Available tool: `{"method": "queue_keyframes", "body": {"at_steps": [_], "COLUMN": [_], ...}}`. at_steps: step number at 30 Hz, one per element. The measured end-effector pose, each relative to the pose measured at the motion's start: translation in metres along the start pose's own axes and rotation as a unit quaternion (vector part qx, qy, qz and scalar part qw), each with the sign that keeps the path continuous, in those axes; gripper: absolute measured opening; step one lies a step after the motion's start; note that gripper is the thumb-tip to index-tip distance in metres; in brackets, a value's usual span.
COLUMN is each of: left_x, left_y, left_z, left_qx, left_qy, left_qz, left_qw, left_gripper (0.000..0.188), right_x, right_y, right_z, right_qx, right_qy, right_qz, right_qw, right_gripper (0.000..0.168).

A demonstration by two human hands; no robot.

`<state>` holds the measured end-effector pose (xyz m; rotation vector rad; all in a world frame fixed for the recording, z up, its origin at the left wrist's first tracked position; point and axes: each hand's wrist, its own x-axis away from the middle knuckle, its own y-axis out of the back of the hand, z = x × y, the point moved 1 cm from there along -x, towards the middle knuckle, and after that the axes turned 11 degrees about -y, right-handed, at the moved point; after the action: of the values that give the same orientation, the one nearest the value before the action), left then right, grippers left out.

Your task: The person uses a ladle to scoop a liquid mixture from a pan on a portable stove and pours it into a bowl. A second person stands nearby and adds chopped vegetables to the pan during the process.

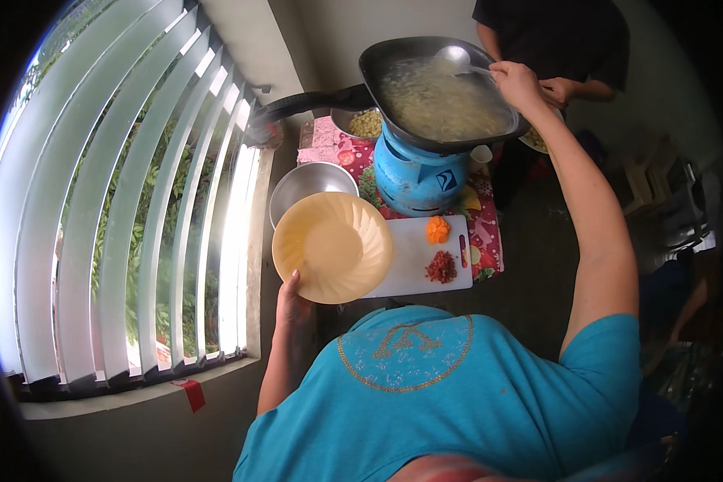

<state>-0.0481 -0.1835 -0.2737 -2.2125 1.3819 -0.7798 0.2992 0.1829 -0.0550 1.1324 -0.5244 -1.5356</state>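
My left hand (293, 301) grips the rim of a yellow plastic bowl (332, 247) that shows nothing in it. With my right hand (518, 84) I hold the handle of a metal ladle (455, 57), whose head is at the far side of a black pan (440, 102). Pale, steaming liquid with light pieces fills the pan, which sits on a blue gas-cylinder-shaped stove (419, 181). Nearer me, a white cutting board (405, 250) bears a pile of chopped orange pieces (438, 230) and a pile of chopped dark red pieces (441, 267).
A steel bowl (298, 175) stands partly behind the yellow bowl. Beyond it is a bowl of pale diced food (364, 122). The pan's long handle (313, 102) points left towards a louvered window (138, 229). Another person (554, 42) stands at the far right, near another bowl of food (534, 140).
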Motion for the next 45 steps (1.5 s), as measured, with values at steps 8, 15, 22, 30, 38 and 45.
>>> {"method": "queue_keyframes", "body": {"at_steps": [8, 15, 22, 30, 38, 45], "left_x": [0.006, -0.003, -0.022, -0.032, -0.039, -0.036], "left_y": [-0.001, 0.006, 0.001, 0.029, 0.029, 0.018], "left_z": [-0.005, -0.006, -0.018, -0.025, -0.028, -0.024], "left_qx": [-0.001, -0.007, 0.006, -0.016, -0.015, 0.000], "left_qy": [-0.013, 0.010, 0.013, 0.035, 0.058, 0.042], "left_qz": [-0.028, -0.004, 0.042, 0.083, 0.092, 0.104], "left_qw": [1.000, 1.000, 0.999, 0.996, 0.994, 0.994], "left_gripper": [0.050, 0.051, 0.049, 0.051, 0.048, 0.048], "right_x": [0.008, 0.040, 0.055, 0.086, 0.106, 0.098], "right_y": [-0.015, 0.029, 0.077, 0.077, 0.094, 0.097], "right_z": [0.035, 0.064, 0.026, -0.024, -0.025, -0.037], "right_qx": [-0.123, -0.067, 0.033, 0.107, 0.123, -0.135], "right_qy": [-0.041, 0.065, 0.073, 0.000, -0.071, -0.159], "right_qz": [0.104, 0.131, -0.001, -0.064, 0.000, 0.152], "right_qw": [0.986, 0.987, 0.997, 0.992, 0.990, 0.966], "right_gripper": [0.023, 0.025, 0.024, 0.021, 0.021, 0.021]}}
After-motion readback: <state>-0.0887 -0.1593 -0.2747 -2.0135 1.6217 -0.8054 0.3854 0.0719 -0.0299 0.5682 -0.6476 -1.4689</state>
